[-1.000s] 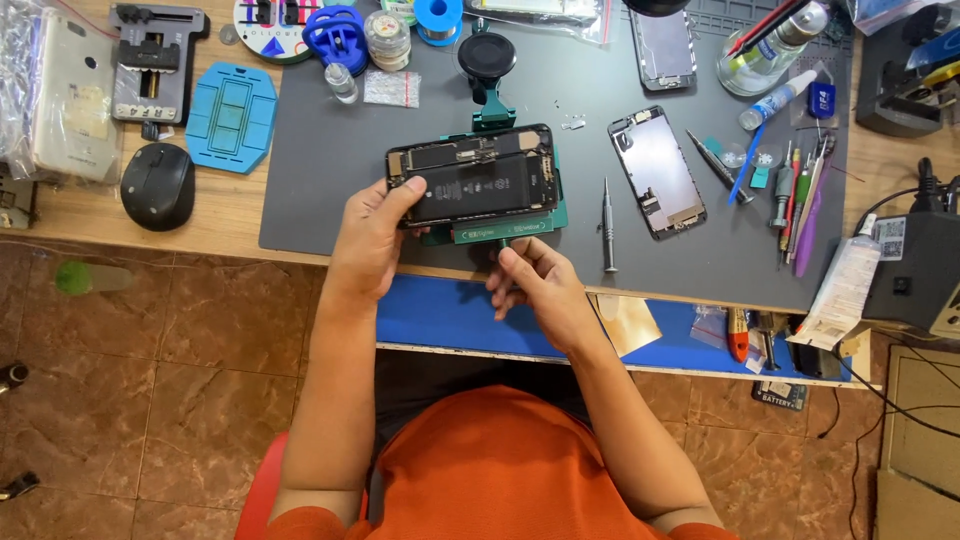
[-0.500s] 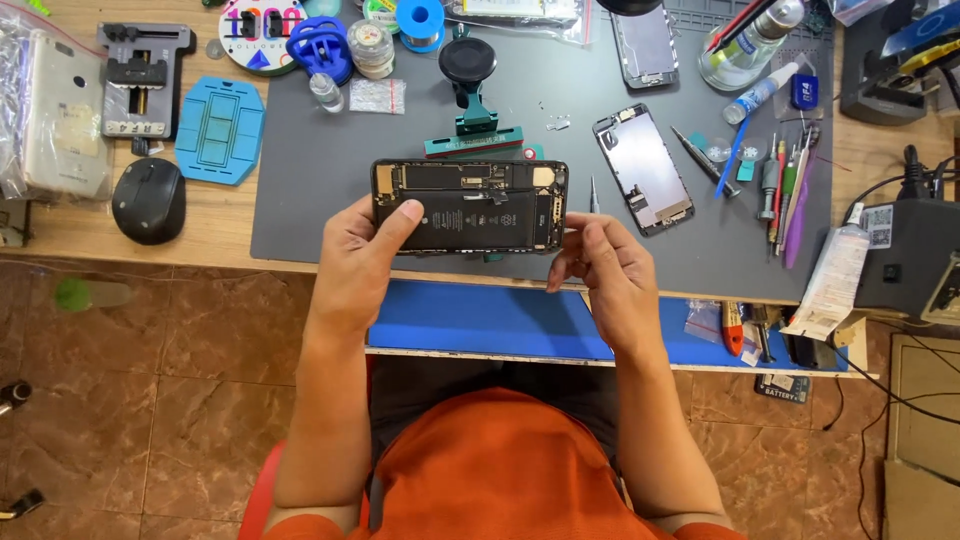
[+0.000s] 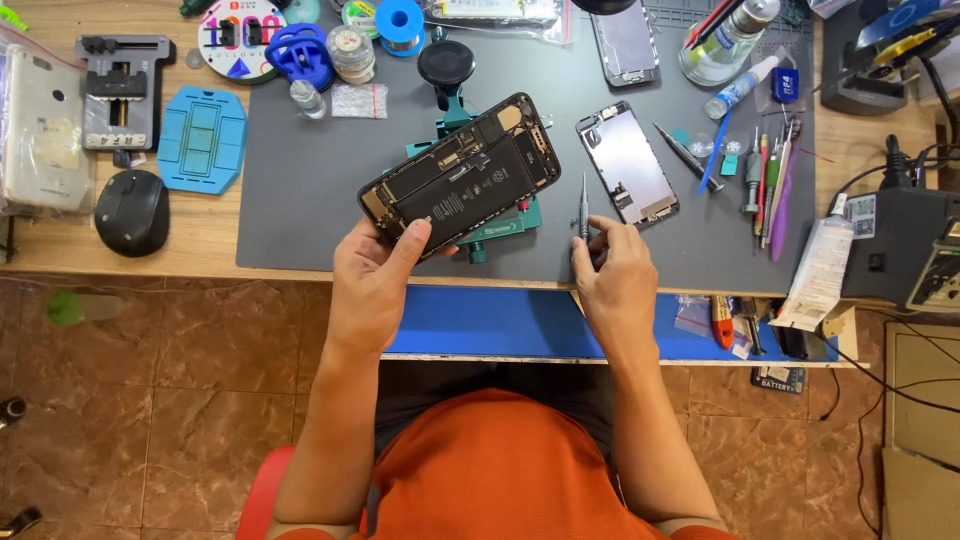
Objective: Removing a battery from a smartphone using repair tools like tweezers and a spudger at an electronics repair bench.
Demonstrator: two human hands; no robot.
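Open phone [image 3: 460, 175] in mid frame, held up by left hand [image 3: 375, 270].
Thin, stiff, easy to break inside; hold by edges. Right hand [image 3: 610, 275] pinches small screwdriver [image 3: 584, 205] w/ fingers together.

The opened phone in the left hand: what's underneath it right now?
Beneath the tilted opened phone, held by the left hand, a green holder on the grey mat shows at its upper and lower edges. The holder's middle and the mat beneath are covered.
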